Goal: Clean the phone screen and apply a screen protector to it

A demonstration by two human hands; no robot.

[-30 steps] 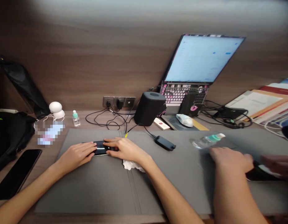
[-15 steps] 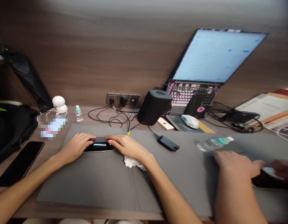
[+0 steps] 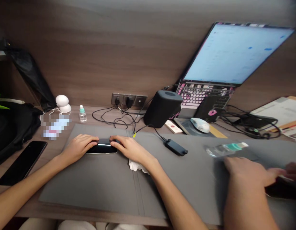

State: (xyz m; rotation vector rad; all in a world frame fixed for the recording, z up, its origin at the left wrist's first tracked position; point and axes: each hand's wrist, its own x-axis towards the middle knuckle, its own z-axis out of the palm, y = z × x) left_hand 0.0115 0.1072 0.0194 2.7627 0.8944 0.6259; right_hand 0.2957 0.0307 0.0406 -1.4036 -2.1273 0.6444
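A black smartphone (image 3: pixel 102 150) lies screen up on the grey desk mat (image 3: pixel 90 185), with a bright reflection across its glass. My left hand (image 3: pixel 78 147) is closed at its left end, thumb and fingers at the edge. At the opposite end my right hand (image 3: pixel 126 147) grips in the same way. A dark grey strip shows along the far side between my fingertips; I cannot tell whether it is part of the phone. Crumpled white tissue (image 3: pixel 137 166) sits partly under my right wrist.
Another person's hand (image 3: pixel 248 172) works over a dark device at right, near a lying spray bottle (image 3: pixel 227 148). A second phone (image 3: pixel 23 163) is at left. Behind stand a small spray bottle (image 3: pixel 82 114), a black speaker (image 3: pixel 162 108), a cabled black box (image 3: pixel 175 147) and a laptop (image 3: pixel 234 57).
The view has shifted slightly, so the laptop and speaker appear further right. Both my hands stay at the phone's ends, with little visible movement.
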